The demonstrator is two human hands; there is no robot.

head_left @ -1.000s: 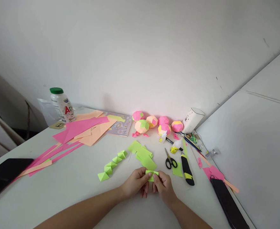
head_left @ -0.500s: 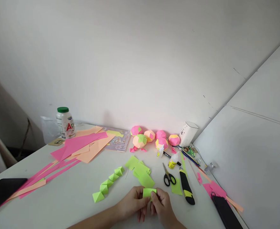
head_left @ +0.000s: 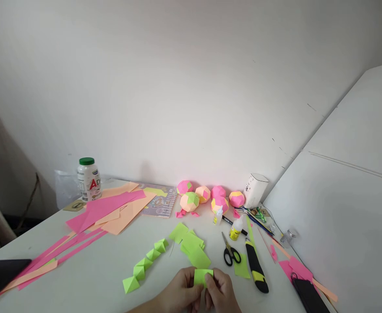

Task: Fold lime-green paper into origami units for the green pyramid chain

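Note:
Between my two hands is a small green piece of paper (head_left: 202,276), pinched near the table's front edge. My left hand (head_left: 181,292) grips its left side, and my right hand (head_left: 220,290) has its thumb pressed on the right part. Just beyond the fingers lie several flat green paper pieces (head_left: 193,248) in a loose pile. Folded green paper pyramids (head_left: 144,263) stand in a slanting row to the left. Scissors (head_left: 231,253) with black handles rest to the right, partly beside another green paper square (head_left: 242,266).
A utility knife (head_left: 256,265), glue bottles (head_left: 235,229) and a black marker (head_left: 227,220) lie to the right. Several paper balls (head_left: 219,204) sit by the wall. Pink and orange sheets (head_left: 112,208) and a white bottle (head_left: 89,180) are at the left; a black phone (head_left: 308,295) is at the right.
The whole view has tilted up slightly, so the table sits lower in the picture. Both hands keep their hold on the green paper, whose face shows a little more.

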